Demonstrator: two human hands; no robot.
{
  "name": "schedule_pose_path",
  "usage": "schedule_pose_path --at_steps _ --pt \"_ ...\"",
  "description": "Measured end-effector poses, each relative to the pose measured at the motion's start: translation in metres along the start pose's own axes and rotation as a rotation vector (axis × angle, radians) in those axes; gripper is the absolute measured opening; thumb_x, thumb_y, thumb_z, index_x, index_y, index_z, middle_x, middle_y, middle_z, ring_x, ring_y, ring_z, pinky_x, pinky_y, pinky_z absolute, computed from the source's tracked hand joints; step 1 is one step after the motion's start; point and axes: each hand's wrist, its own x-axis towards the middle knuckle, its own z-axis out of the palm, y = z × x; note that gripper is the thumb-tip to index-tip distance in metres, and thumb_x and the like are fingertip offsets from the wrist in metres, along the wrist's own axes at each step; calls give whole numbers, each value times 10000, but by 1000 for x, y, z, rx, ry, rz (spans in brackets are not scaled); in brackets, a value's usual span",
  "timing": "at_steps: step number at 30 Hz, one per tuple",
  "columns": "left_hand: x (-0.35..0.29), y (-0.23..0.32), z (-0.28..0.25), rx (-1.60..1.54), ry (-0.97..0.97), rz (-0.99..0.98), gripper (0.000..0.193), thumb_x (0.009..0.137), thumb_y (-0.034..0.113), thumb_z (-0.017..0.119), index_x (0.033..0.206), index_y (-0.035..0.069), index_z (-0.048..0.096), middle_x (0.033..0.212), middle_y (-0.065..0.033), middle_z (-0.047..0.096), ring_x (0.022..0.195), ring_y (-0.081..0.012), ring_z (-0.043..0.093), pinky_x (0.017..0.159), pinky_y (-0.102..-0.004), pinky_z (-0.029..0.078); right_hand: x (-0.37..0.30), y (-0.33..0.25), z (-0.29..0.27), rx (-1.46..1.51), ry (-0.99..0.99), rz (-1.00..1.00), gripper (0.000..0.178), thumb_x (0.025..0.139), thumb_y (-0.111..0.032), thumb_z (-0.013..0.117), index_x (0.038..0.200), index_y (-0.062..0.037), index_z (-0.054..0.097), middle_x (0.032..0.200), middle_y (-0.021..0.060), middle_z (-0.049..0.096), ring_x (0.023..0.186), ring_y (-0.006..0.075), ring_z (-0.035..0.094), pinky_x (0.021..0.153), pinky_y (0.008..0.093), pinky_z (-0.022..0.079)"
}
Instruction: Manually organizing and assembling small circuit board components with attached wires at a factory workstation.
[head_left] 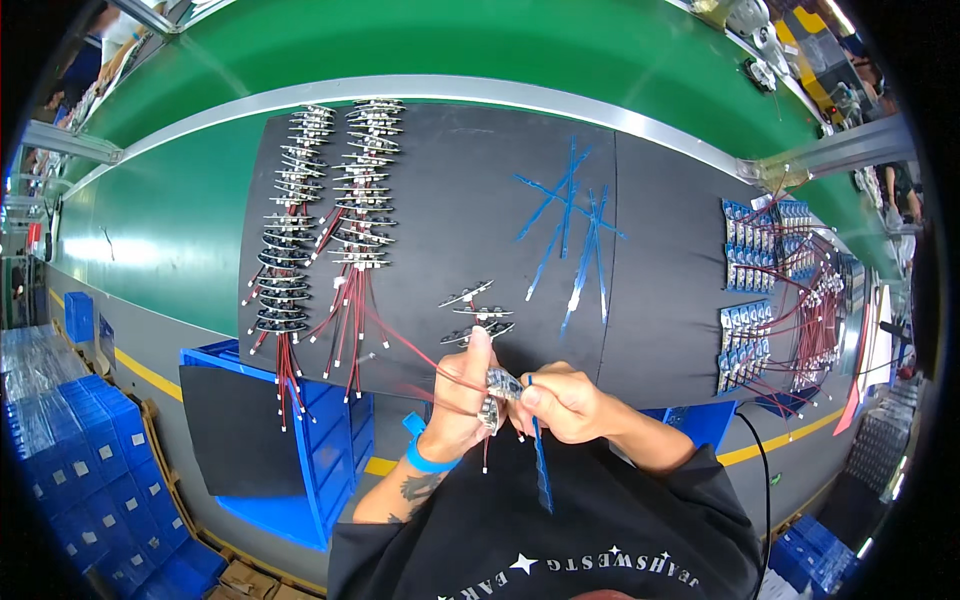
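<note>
My left hand [458, 402], wearing a blue wristband [428, 460], is closed around small circuit boards [500, 384] with thin dark-red wires trailing from them. Right beside it, my right hand [568, 404] pinches a thin blue strip [542, 475], whose long end hangs down in front of my dark shirt. The fingers of both hands nearly touch, so part of the boards is hidden. Just beyond my left thumb, several narrow boards [470, 294] lie on the black mat [450, 180]. Farther to the right are several loose blue strips [567, 200], some crossing each other.
Two long columns of wired boards [285, 240] [365, 200] cover the mat's left side. Blue board panels [748, 245] with bundled red wires [820, 330] lie at the right. A metal rail [500, 90] runs behind the mat. Blue crates [100, 450] stand at the lower left.
</note>
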Motion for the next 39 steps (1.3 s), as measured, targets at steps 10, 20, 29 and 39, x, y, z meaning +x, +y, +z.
schedule_pose_path --at_steps 10,20,29,39 --pt "22 4 -31 1284 141 1449 395 806 263 768 600 76 487 576 -39 503 484 -228 493 445 -311 353 32 -6 -114 -1340 833 58 185 861 -195 714 826 -18 675 749 102 623 664 257 602 588 366 462" --pt "26 -5 -27 1343 289 1385 404 715 437 779 727 71 608 748 -37 589 567 -207 577 499 -331 454 22 6 -25 -901 -47 -190 295 752 -96 759 1024 -59 650 996 48 628 835 241 661 669 360 544" --pt "-32 11 -43 970 338 806 122 784 56 741 815 -1 637 809 -112 638 719 -239 612 617 -333 482 22 10 -18 -940 86 -280 251 716 -56 782 948 -36 689 898 47 630 764 215 652 595 339 532" --pt "-37 -20 -27 1516 460 801 478 666 379 852 954 80 616 926 -69 571 868 -265 529 728 -382 380 33 2 -7 -1006 -28 -176 204 738 -118 774 925 -69 710 963 43 621 880 218 603 637 341 507"
